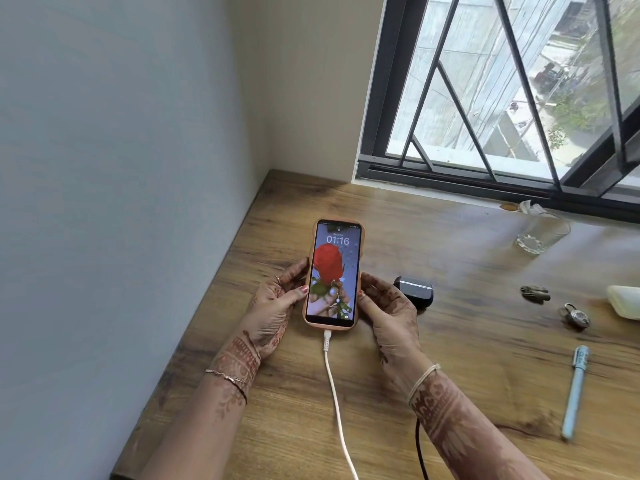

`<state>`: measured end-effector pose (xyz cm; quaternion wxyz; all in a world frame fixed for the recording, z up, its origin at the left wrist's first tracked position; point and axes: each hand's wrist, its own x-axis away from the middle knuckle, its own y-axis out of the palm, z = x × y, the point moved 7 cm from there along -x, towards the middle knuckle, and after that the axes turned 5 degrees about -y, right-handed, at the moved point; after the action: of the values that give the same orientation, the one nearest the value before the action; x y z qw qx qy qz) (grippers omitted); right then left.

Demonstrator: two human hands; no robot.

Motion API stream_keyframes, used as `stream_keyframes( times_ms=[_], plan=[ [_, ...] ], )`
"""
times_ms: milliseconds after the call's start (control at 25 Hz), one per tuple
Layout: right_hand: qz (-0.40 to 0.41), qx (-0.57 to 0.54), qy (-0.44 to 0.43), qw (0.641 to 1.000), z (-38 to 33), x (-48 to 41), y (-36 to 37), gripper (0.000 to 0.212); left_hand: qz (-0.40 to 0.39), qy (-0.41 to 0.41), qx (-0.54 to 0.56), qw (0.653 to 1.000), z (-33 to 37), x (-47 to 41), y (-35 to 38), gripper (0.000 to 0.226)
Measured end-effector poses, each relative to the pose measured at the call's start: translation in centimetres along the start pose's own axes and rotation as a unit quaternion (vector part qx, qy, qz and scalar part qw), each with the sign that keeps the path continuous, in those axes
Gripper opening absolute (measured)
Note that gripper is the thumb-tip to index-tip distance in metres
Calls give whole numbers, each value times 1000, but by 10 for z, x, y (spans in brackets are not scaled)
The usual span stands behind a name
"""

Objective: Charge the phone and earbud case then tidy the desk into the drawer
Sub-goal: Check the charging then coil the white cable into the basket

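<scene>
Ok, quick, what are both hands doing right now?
Left hand: gripping the phone by its left edge.
Right hand: gripping the phone's right edge.

Desk [398,393] grained matt wood; phone [333,271] screen glossy; padlock [575,317] metal

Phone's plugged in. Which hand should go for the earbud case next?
Right. The right hand sits directly beside the earbud case, and a black cable runs along that forearm. The left hand is across the phone, on the wall side.
</scene>
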<state>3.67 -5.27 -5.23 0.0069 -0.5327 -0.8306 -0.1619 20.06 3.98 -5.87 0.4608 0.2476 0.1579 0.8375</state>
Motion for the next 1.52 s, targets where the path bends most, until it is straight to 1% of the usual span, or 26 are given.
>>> stream_keyframes(
  times_ms=[200,320,600,800,1040,1520],
  plan=[
    [-27,46,-15,998,-9,2,5,26,-1,-1,25,1000,0,2,0,45],
    [-26,54,-23,998,-11,5,7,25,5,-7,33,999,3,4,2,47],
    [-14,51,-28,998,-13,6,7,26,3,-12,36,999,6,8,6,47],
    [-13,41,-19,999,-11,5,7,26,-9,-15,35,999,9,10,7,52],
    [-9,32,-16,999,-9,4,7,26,-1,-14,17,1000,9,8,4,46],
    [-23,28,-11,999,-12,5,7,24,2,-29,31,999,10,10,8,42]
  ],
)
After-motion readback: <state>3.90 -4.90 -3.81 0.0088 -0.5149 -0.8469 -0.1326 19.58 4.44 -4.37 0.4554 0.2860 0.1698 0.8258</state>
